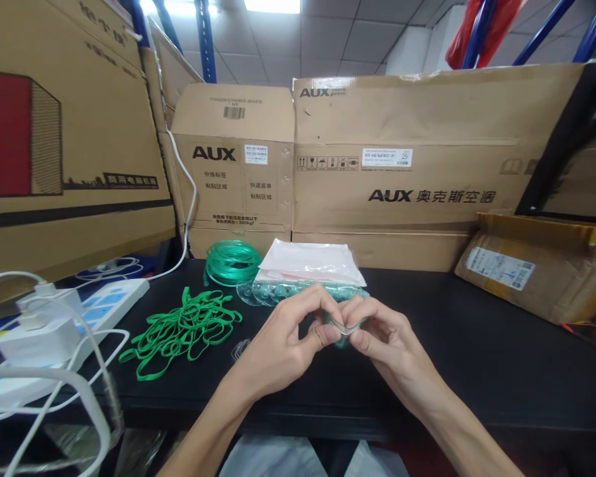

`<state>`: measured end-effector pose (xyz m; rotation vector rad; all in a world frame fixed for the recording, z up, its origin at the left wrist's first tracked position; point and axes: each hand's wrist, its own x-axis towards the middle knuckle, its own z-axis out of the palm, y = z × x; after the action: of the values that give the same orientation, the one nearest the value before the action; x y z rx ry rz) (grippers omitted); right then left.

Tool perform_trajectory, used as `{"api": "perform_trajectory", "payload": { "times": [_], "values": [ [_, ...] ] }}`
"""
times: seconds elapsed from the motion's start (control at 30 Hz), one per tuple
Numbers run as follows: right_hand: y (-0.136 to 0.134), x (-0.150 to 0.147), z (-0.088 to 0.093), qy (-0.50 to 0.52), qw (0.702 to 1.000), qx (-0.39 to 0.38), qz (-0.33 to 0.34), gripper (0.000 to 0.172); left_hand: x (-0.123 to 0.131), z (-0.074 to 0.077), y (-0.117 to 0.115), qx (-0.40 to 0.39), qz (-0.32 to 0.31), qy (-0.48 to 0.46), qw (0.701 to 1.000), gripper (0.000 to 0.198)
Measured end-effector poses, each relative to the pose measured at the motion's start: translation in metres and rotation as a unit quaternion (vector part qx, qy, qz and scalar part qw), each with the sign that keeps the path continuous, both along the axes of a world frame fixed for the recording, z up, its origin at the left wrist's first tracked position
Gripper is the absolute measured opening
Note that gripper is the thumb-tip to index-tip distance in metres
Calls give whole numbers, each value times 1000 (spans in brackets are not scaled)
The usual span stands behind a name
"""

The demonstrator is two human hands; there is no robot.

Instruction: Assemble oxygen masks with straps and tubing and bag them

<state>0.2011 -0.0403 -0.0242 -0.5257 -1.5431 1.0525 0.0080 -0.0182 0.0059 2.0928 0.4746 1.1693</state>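
Observation:
My left hand [298, 334] and my right hand [385, 334] meet over the black table, each closed in a pinch. Between their fingertips runs a thin, shiny, curved metal strip [346, 328], one end in each hand. Something see-through and teal shows just below the fingers; its shape is mostly hidden. Behind the hands lies a row of clear green plastic cups [281, 291], partly covered by the left hand. Several thin silvery strips [240, 349] rest on the table beside my left wrist.
A tangle of green elastic bands [189, 328] and a coil of green tubing [232, 262] lie to the left. White plastic-wrapped sheets [310, 262] sit behind the cups. A power strip [112, 305] with white cables is far left; a cardboard box [521, 265] stands right.

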Motion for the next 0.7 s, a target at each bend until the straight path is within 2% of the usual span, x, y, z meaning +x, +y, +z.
{"api": "perform_trajectory", "payload": {
  "times": [0.17,0.3,0.37,0.43,0.5,0.57,0.7],
  "values": [
    [2,-3,-4,32,997,-46,45,7,-5,1,3,-7,-7,21,1000,10],
    [4,-4,-4,40,993,-89,64,13,-5,0,3,-8,18,48,999,9],
    [5,-4,-3,29,994,-97,34,16,-4,0,2,-7,48,54,997,10],
    [6,-3,-3,4,996,-79,-33,16,-1,0,1,0,92,68,993,14],
    [8,-3,-4,-26,992,-46,-116,25,0,1,0,8,142,87,986,22],
    [10,-3,-6,-59,984,-22,-168,37,0,2,0,19,186,104,977,31],
    [12,-4,-9,-172,969,23,-176,40,-9,1,2,49,212,133,967,36]
  ]
}}
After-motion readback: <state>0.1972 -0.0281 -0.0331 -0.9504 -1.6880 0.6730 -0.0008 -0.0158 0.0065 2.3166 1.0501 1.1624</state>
